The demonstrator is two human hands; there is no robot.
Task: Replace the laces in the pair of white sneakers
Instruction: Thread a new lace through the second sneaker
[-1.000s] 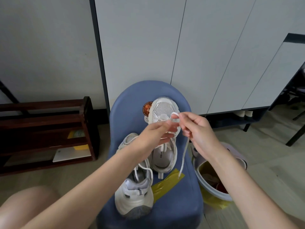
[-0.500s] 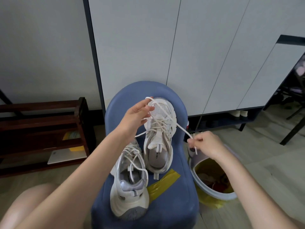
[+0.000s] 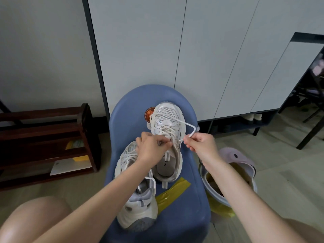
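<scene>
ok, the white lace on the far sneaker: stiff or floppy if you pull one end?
Probably floppy: the white lace droops in a bent loop from the far sneaker to the right hand. Likely light, since a fingertip pinch carries it. It may drag in the eyelets, so the sneaker could shift unless the left hand steadies it.

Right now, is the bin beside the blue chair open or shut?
Open. The bin's pale lid is tipped back, and its inside shows, lined with yellow and holding some rubbish.
</scene>
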